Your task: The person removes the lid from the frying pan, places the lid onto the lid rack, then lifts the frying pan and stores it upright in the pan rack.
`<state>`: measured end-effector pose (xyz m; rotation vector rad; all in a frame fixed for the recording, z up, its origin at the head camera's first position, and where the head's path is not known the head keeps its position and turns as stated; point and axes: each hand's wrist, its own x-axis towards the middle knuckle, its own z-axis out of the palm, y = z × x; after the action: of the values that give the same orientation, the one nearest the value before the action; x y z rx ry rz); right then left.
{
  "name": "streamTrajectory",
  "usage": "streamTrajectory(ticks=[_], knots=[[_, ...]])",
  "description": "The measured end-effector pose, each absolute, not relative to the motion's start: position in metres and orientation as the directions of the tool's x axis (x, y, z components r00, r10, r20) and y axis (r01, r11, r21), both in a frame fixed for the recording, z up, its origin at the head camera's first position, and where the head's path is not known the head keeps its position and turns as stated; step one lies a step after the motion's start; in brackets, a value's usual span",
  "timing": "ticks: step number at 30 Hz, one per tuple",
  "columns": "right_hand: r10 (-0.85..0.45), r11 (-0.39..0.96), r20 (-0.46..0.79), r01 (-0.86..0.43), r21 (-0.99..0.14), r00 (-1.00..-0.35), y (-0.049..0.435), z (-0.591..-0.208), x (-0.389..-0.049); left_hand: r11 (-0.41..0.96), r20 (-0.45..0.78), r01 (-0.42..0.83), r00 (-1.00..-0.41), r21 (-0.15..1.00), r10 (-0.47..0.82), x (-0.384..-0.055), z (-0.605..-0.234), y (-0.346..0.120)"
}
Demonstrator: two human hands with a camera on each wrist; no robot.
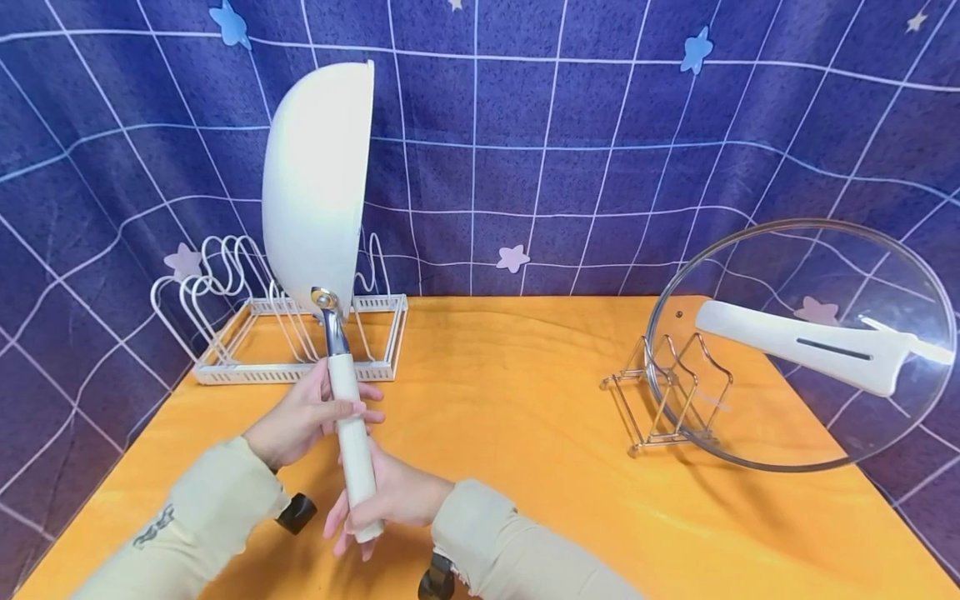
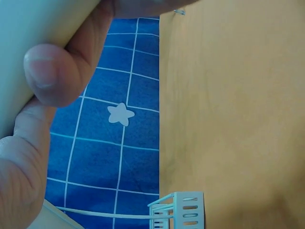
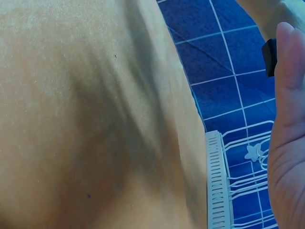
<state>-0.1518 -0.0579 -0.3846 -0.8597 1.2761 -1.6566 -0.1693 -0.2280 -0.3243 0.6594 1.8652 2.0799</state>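
A white wok [image 1: 318,175] stands on edge in the air in the head view, its bowl facing right and its pale handle [image 1: 347,417] angled down toward me. My left hand [image 1: 303,417] grips the upper handle, just below the metal joint, with the thumb across the front. Lower down, my right hand [image 1: 397,492] holds the handle's end between thumb and fingers. Behind the wok's lower part is a white wire rack [image 1: 255,375]. The left wrist view shows the thumb [image 2: 47,74] wrapped over the handle [image 2: 38,28]; the right wrist view shows only part of my right hand [image 3: 293,138].
On the right, a small metal wire stand [image 1: 652,437] holds a glass lid [image 1: 757,425] with a white handle [image 1: 795,342], tilted upright. An orange cloth [image 1: 510,417] covers the table. A blue checked curtain [image 1: 540,183] hangs at the back and sides.
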Motion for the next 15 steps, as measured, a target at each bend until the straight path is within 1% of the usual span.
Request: streamTrajectory(ticks=[8,15], knots=[[-0.910,-0.105,0.002,0.226,-0.968,-0.414,-0.0585,-0.3891,-0.1496,-0.125,0.151,0.104,-0.870,0.987,0.470,-0.1671,-0.3291,-0.2304],[-0.913,-0.108,-0.004,0.252,-0.962,-0.408,-0.0594,-0.3946,-0.1505,-0.134,0.157,0.106,-0.869,0.985,0.470,-0.1657,-0.3324,-0.2315]])
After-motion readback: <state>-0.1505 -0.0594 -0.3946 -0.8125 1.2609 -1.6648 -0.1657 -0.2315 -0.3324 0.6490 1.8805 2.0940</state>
